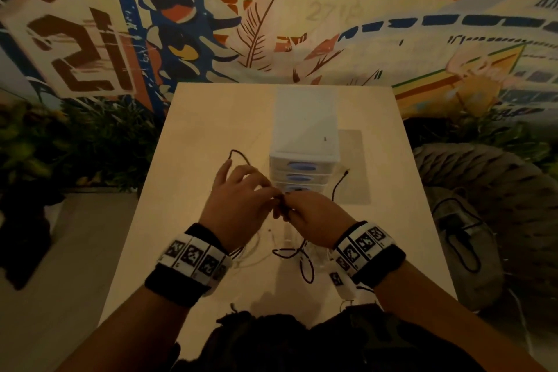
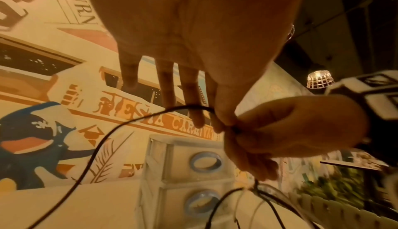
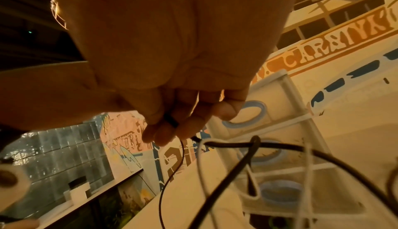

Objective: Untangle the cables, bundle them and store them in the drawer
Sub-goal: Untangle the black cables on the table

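Above the near half of the pale table (image 1: 211,118), both hands meet just in front of the white drawer unit (image 1: 303,136). The left hand (image 1: 238,205) pinches the black cable (image 2: 120,127) between thumb and forefinger, its other fingers spread. The right hand (image 1: 308,217) pinches the same cable at what looks like a plug. White cables (image 3: 310,168) dangle tangled with it below the hands, over the table's near edge.

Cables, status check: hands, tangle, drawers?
Left hand and right hand pinch the black cable above the table. White cable tangled in. Drawer unit shut.
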Demonstrator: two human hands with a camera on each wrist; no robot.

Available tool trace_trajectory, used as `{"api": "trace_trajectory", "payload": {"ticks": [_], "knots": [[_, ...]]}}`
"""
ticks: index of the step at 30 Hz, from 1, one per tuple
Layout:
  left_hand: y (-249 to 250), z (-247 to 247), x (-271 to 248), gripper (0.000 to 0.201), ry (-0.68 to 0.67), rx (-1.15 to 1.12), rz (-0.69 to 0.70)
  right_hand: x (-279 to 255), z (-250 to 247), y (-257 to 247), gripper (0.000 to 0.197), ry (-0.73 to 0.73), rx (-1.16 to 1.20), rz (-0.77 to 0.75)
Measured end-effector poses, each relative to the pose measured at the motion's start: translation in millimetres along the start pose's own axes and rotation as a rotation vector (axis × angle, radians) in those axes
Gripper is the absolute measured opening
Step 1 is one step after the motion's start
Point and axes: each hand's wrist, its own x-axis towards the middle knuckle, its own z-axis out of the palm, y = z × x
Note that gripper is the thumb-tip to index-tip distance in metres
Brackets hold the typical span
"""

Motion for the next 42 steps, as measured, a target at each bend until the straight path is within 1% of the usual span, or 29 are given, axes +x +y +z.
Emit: {"api": "trace_trajectory", "payload": {"ticks": [2,4,6,8,10,12,13,15,16,18,20,21,23,24,25,27,28,29,31,33,35,37,39,41,42], "knots": [[-9.6,-4.3,1.8,0.011,0.070,-0.060,0.010,-5.3,3.3,6.3,0.019,-0.007,0.009,0.048],[-18.3,-15.1,3.5,0.011,0.160,-0.138,-0.005,-9.3,7.3,17.4,0.020,0.008,0.016,0.109],[-26.7,-28.5,4.9,0.019,0.263,-0.260,-0.095,-12.4,11.0,29.1,0.023,0.008,0.034,0.162],[-34.1,-35.8,4.9,0.022,0.341,-0.337,-0.203,-14.6,14.1,38.1,0.024,0.025,0.040,0.186],[-38.5,-32.7,3.6,0.020,0.325,-0.316,-0.246,-14.9,14.6,43.1,0.024,0.038,0.020,0.202],[-38.1,-26.3,2.2,0.020,0.271,-0.228,-0.244,-14.4,12.0,41.8,0.026,0.034,0.002,0.206],[-34.5,-23.3,1.5,0.031,0.232,-0.177,-0.234,-13.7,10.7,40.1,0.027,0.033,-0.007,0.197],[-21.8,-20.9,1.6,0.060,0.129,-0.085,-0.177,-12.7,9.1,35.5,0.026,0.035,-0.007,0.170],[-14.4,-20.9,3.6,0.071,0.093,-0.050,-0.145,-12.3,9.1,33.1,0.024,0.045,0.016,0.161],[0.2,-21.4,8.0,0.084,0.069,-0.021,-0.100,-12.2,9.0,28.6,0.021,0.060,0.074,0.165],[11.1,-22.9,11.0,0.087,0.103,-0.004,-0.063,-11.8,10.7,25.0,0.020,0.057,0.065,0.157],[14.3,-24.2,11.7,0.084,0.127,0.005,-0.033,-12.2,11.8,24.3,0.020,0.063,0.074,0.154],[17.4,-23.8,10.9,0.072,0.162,-0.003,0.023,-12.8,12.1,22.7,0.021,0.085,0.146,0.164],[18.5,-22.0,9.7,0.064,0.153,-0.017,0.041,-12.7,11.4,22.1,0.022,0.098,0.104,0.150],[19.7,-19.3,8.0,0.058,0.120,-0.020,0.054,-12.8,10.3,20.7,0.023,0.088,0.021,0.136],[23.6,-10.7,3.6,0.057,0.001,0.025,0.063,-12.4,6.3,16.8,0.025,0.024,-0.098,0.123],[25.9,-5.9,1.4,0.056,-0.057,0.049,0.048,-11.8,4.3,14.9,0.026,-0.006,-0.118,0.120],[27.2,-1.6,-0.1,0.052,-0.091,0.062,0.012,-11.6,2.0,12.7,0.027,-0.024,-0.129,0.108],[24.9,2.1,-0.6,0.037,-0.116,0.076,-0.073,-12.3,-1.8,10.4,0.027,-0.034,-0.141,0.075],[15.5,1.6,-0.1,0.024,-0.114,0.059,-0.118,-13.0,-4.8,11.3,0.026,-0.013,-0.132,0.038],[3.4,-2.6,0.5,0.026,-0.103,0.029,-0.147,-13.0,-6.2,16.3,0.026,0.013,-0.088,0.048],[-9.3,-11.6,1.1,0.028,-0.035,0.017,-0.189,-14.2,-4.1,27.4,0.027,0.025,-0.034,0.103],[-20.4,-22.4,-0.3,0.021,0.046,0.019,-0.235,-16.4,-1.3,42.0,0.030,0.013,-0.017,0.158],[-28.0,-27.8,-3.0,0.015,0.102,0.023,-0.256,-18.8,2.2,51.5,0.028,0.021,-0.005,0.177],[-29.3,-28.0,-4.0,0.014,0.108,0.011,-0.244,-19.2,2.5,52.7,0.027,0.034,0.001,0.165]]}}
